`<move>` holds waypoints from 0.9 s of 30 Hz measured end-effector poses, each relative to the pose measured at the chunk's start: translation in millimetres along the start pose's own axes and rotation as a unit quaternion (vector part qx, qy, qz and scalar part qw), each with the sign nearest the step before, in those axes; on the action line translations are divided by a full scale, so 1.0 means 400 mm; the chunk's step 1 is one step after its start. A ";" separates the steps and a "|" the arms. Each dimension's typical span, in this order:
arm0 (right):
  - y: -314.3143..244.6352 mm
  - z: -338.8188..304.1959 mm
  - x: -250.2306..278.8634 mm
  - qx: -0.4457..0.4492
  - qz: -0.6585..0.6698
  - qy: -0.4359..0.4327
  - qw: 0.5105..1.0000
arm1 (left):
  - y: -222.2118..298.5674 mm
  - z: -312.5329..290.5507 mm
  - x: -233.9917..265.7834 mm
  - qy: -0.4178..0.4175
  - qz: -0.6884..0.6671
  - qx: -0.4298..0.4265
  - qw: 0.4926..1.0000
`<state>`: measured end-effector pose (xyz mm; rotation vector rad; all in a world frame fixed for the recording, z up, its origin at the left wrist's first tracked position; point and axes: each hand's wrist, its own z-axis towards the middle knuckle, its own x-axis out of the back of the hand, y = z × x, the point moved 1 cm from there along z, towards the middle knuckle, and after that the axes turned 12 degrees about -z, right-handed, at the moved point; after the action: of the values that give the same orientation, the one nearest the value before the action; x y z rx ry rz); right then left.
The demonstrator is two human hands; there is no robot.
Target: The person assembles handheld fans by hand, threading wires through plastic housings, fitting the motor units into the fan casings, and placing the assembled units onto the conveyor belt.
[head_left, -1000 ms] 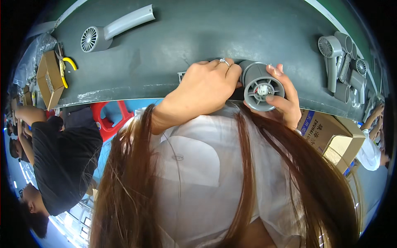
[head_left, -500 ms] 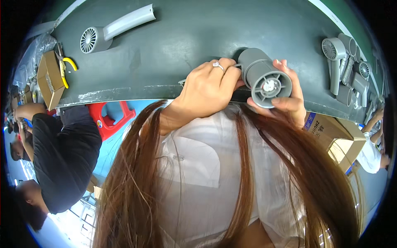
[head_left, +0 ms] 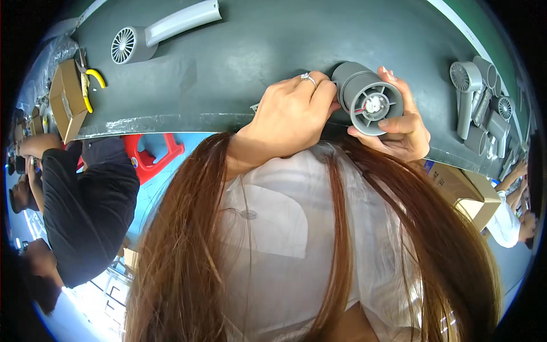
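My right hand holds a grey fan housing, a short cylinder tilted so its spoked round end faces up toward me. Inside the ring of spokes sits a pale, shiny hub with a bit of red wire beside it. My left hand, wearing a ring, is curled closed against the housing's left side. Its fingertips are mostly hidden, and what they grip does not show. A small light-coloured end of something sticks out behind this hand, near the wrist.
A grey handheld fan body lies at the far left. Yellow-handled pliers rest by a small cardboard box. Several grey fan bodies are grouped on the right. A red stool and a seated person are at left.
The housing has turned slightly, and a red wire now shows inside it. The left fingers have moved closer against its side. The whole view has shifted a little.
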<state>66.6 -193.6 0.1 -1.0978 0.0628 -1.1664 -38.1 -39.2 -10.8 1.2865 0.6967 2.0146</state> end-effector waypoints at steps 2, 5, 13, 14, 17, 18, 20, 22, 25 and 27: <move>0.006 0.006 0.000 0.013 -0.005 -0.005 1.000 | 0.001 0.005 0.004 -0.003 -0.009 0.001 1.000; 0.007 0.011 -0.004 0.016 0.016 0.000 1.000 | 0.003 0.007 0.010 -0.007 -0.021 0.011 1.000; -0.002 0.035 -0.004 -0.011 0.002 -0.009 1.000 | 0.014 0.017 0.016 -0.019 -0.049 0.060 0.997; 0.001 0.034 -0.007 -0.017 -0.018 -0.018 1.000 | 0.008 0.017 0.013 -0.021 -0.047 0.063 0.997; 0.021 0.019 -0.020 -0.058 0.020 -0.026 0.998 | -0.001 0.012 0.002 -0.015 -0.051 0.063 0.997; 0.016 0.016 -0.023 -0.058 0.017 -0.027 0.998 | 0.000 0.011 0.004 -0.005 -0.053 0.059 0.997; 0.009 0.011 -0.033 -0.067 0.025 -0.005 0.997 | 0.003 0.011 0.014 -0.003 -0.053 0.060 0.997; 0.001 0.009 -0.041 -0.077 0.052 -0.002 0.996 | 0.014 0.012 0.024 -0.001 -0.044 0.063 0.997; -0.001 0.006 -0.066 -0.111 0.070 0.038 0.991 | 0.002 0.017 0.013 -0.011 -0.051 0.081 0.995; 0.003 0.009 -0.064 -0.104 0.032 0.050 0.993 | -0.003 0.022 0.012 -0.037 -0.060 0.102 0.992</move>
<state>57.9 -172.0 -11.2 -1.2091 0.3020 -1.1750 -31.0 -34.1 -5.5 1.3925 0.9416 1.8268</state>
